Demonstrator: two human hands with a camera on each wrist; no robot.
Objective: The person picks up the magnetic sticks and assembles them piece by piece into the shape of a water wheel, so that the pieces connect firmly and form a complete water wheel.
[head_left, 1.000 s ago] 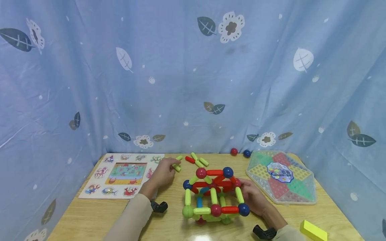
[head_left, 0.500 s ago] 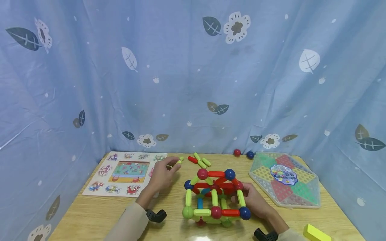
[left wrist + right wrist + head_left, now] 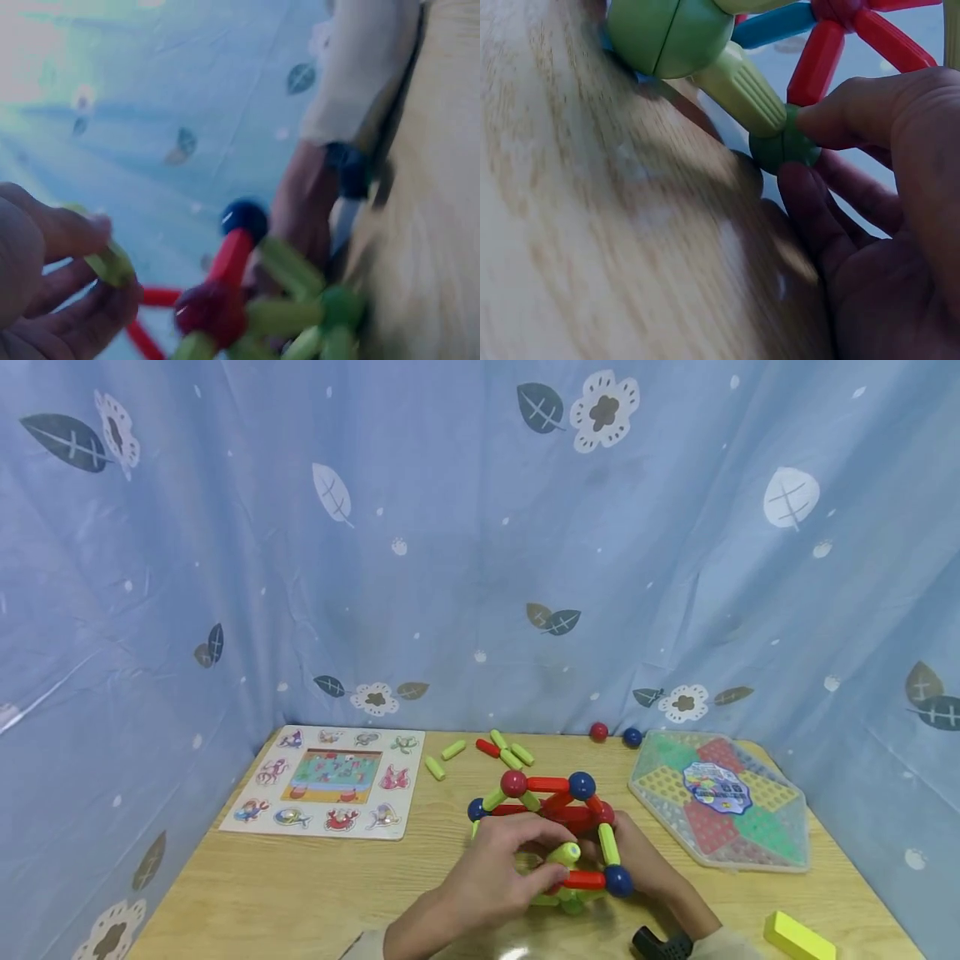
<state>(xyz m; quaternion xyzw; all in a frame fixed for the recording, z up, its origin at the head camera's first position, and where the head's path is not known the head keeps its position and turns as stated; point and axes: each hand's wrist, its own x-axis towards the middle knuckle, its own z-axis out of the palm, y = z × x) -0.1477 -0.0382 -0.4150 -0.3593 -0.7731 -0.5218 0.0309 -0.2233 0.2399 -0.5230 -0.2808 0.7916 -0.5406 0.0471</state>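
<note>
A frame of coloured balls and rods, a magnetic stick-and-ball construction (image 3: 585, 881), stands on the wooden table in the head view. My left hand (image 3: 487, 872) is in front of it and pinches a yellow-green rod (image 3: 565, 853) between thumb and fingers. In the left wrist view that rod (image 3: 111, 262) is close to the frame's red ball (image 3: 210, 315); whether they touch I cannot tell. My right hand (image 3: 637, 856) is at the frame's right side, partly hidden behind it. The right wrist view has its thumb and fingers pinching a low green ball (image 3: 784, 142).
Several loose rods (image 3: 510, 758) lie behind the construction, with a red ball (image 3: 598, 732) and a blue ball (image 3: 632, 737) near the curtain. A picture puzzle board (image 3: 382, 822) is at left. At right are a bead game box (image 3: 750, 852) and a yellow block (image 3: 800, 935).
My left hand has picked up a yellow-green rod from the back of the table and brought it right and nearer, to the construction's front. My right hand remains at the construction.
</note>
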